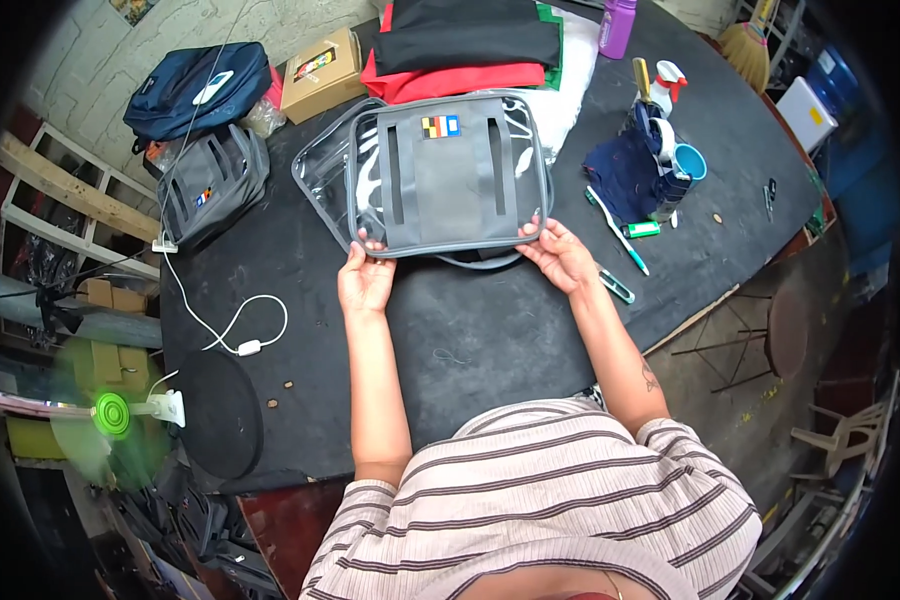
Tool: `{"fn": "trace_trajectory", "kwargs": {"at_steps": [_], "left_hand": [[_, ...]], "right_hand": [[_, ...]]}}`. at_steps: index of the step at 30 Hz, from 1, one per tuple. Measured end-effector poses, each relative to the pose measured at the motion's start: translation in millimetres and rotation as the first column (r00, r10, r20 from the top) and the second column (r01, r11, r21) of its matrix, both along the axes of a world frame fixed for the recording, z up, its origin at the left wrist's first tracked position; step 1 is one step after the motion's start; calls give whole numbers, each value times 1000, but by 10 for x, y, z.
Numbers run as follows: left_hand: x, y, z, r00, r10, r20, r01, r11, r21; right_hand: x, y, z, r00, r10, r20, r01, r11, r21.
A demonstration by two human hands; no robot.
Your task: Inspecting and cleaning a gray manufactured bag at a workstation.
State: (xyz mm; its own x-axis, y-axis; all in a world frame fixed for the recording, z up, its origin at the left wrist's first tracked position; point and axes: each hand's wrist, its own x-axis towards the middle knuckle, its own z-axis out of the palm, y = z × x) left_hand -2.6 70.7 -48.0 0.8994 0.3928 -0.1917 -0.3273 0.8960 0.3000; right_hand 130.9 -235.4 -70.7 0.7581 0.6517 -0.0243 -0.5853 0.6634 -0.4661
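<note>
Before me on the black table, both hands grip a clear plastic bag [448,190] with grey trim, a grey middle panel and a small colourful patch. My left hand [367,280] pinches its near left corner, with fingertips showing through the clear plastic. At the near right corner, my right hand [562,255] holds the edge between thumb and fingers. A second clear flap or part [318,170] sticks out on the left behind the front panel. A grey strap loop hangs below the near edge. What lies under the bag is hidden.
Left stand a similar grey bag [215,185], a navy backpack [195,90] and a cardboard box [322,75]. Folded cloth [465,45] lies behind. Right are a blue cup [688,162], spray bottle [667,85], toothbrush [618,230] and cutter [616,286]. A white cable [210,335] and spinning green fan [111,414] are near-left.
</note>
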Motion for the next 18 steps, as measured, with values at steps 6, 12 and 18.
{"fn": "trace_trajectory", "kwargs": {"at_steps": [6,12,18], "left_hand": [[-98,-118,212,888,303,-346,-113,874,473],[104,-648,1003,622,731,280,-164,-228,960],[822,-994,1199,924,149,352,-137,-730,669]], "right_hand": [[-146,-158,426,997,-45,67,67,928,-366],[-330,-545,576,529,325,784,826,13,-563],[-497,-864,462,599,515,613,796,-306,-522]]}}
